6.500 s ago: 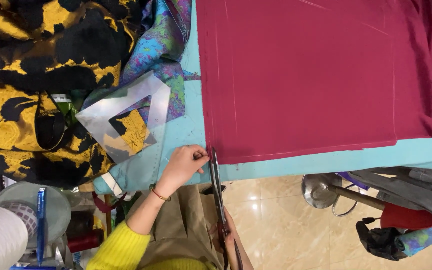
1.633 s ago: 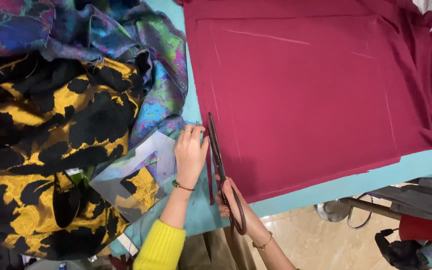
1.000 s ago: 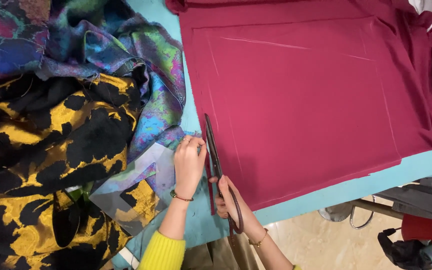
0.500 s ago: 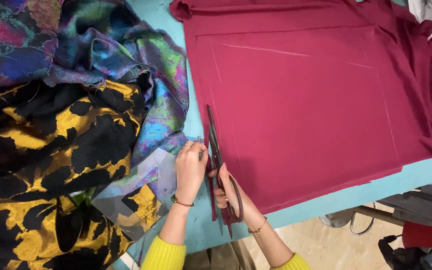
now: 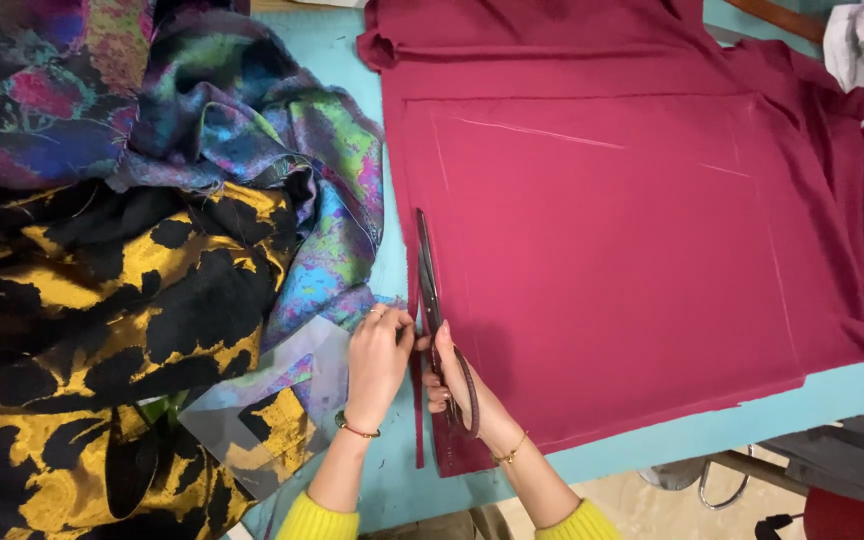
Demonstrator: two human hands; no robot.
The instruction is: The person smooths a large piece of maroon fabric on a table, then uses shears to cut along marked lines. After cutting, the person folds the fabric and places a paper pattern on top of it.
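Head view: a person's right hand [image 5: 457,375] grips the handles of long tailor's scissors [image 5: 428,275], fingers closed through the loops, blades lying along the left edge of a crimson cloth [image 5: 632,260] spread flat on a pale blue table [image 5: 392,250]. The left hand [image 5: 377,355] rests flat, fingers together, pressing on a narrow cut strip [image 5: 418,420] just beside the blades. The cloth looks soft, light and limp, best pinned flat close to the cut. Heaped yellow-and-black fabric [image 5: 102,330] and multicoloured fabric [image 5: 252,150] lie at left.
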